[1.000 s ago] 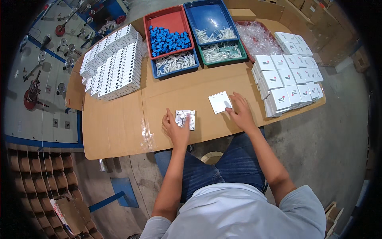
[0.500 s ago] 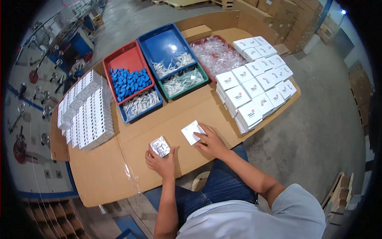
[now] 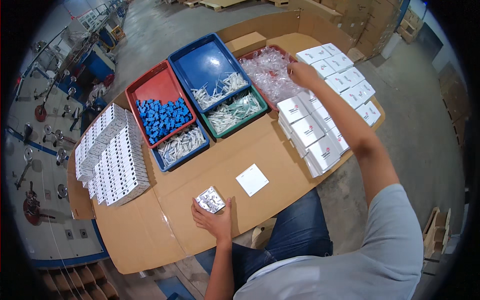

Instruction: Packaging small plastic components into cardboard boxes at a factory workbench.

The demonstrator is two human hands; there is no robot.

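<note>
My left hand [image 3: 214, 220] grips a small square white piece [image 3: 210, 200] with a shiny, silvery, uneven top, the thumb on its right side and the fingers on its left. It rests on the cardboard-covered table. To its right a flat white square plate [image 3: 252, 180] lies alone, untouched, with small marks near its edges. My right hand [image 3: 303, 76] is stretched far out over the right side of a red tray [image 3: 243, 53] of clear plastic pieces [image 3: 272, 75]. Its fingers are bunched together; what they hold, if anything, I cannot make out.
White boxes [image 3: 310, 131] are stacked at the right, under my right forearm. White block-shaped pieces [image 3: 120, 165] stand in rows at the left. Between them sit a red tray of blue parts [image 3: 162, 117], a blue tray [image 3: 200, 55], a green tray [image 3: 220, 134] and a smaller blue tray [image 3: 165, 169].
My right hand has let go of the white square plate and reached up and right to the clear plastic pieces. My left hand stays on the silvery-topped piece. The whole view has shifted slightly.
</note>
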